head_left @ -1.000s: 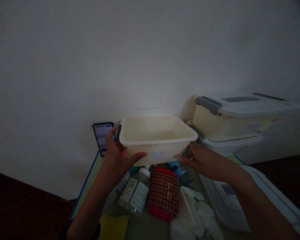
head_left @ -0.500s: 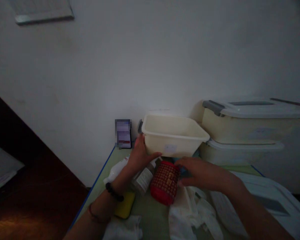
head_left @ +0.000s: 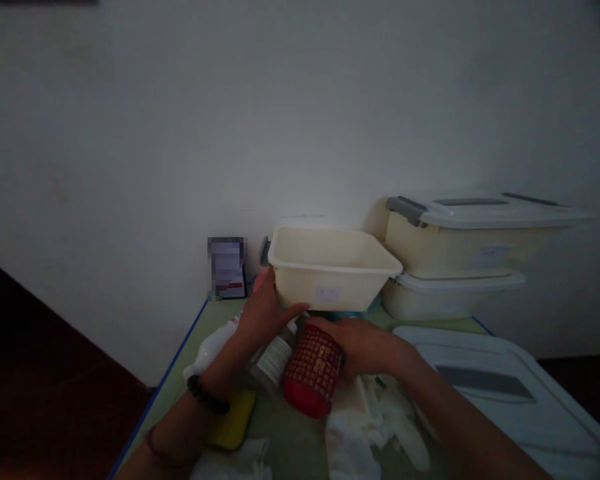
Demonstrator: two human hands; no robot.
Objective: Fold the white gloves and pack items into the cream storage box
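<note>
My left hand [head_left: 263, 310] grips the lower left front corner of a cream plastic storage bin [head_left: 350, 287], its thumb along the bottom of the front wall. The bin has no lid on and a gray latch on its left side. My right hand [head_left: 367, 343] is closed around the upper right side of a red canister [head_left: 313, 367] with a gold pattern and lettering, tilted in front of the bin. Its fingertips are partly hidden behind the canister. Beside it lie a clear bottle with a label [head_left: 273, 363] and a white bottle [head_left: 215, 347].
Two lidded bins [head_left: 450, 253] stand stacked at the right by the wall. A loose white lid [head_left: 545, 420] lies at front right. White cloth or gloves [head_left: 353, 433] and a yellow sponge-like pad [head_left: 235, 420] are near the front. A phone [head_left: 229, 267] leans on the wall.
My right hand has moved in onto the red canister and closed on it. The left hand stays at the bin's corner. The whole view has shifted slightly to the right.
</note>
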